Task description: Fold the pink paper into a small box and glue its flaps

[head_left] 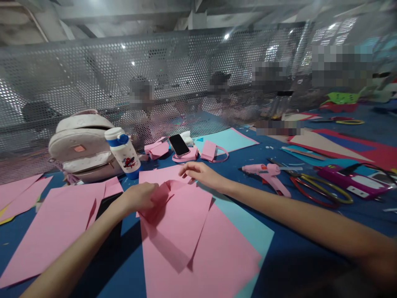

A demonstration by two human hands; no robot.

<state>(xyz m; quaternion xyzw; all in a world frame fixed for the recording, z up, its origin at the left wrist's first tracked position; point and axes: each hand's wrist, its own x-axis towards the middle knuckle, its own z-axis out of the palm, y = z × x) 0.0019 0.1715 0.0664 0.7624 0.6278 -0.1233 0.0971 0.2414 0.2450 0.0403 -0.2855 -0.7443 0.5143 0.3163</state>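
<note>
Fingers of the left hand (139,196) pinch a buckled pink sheet (186,219) spreading rightward from them; the right hand (204,174), fingers loosely parted, is near its far edge. Stacked paper (198,267) lies beneath on the tabletop (130,248). Uneven pulling could crease the sheet.

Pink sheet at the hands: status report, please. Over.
Left hand gripping the pink sheet; right hand at its far edge, contact unclear. Sheet bent, above more pink paper. Glue gun beyond right forearm, off the paper.
</note>
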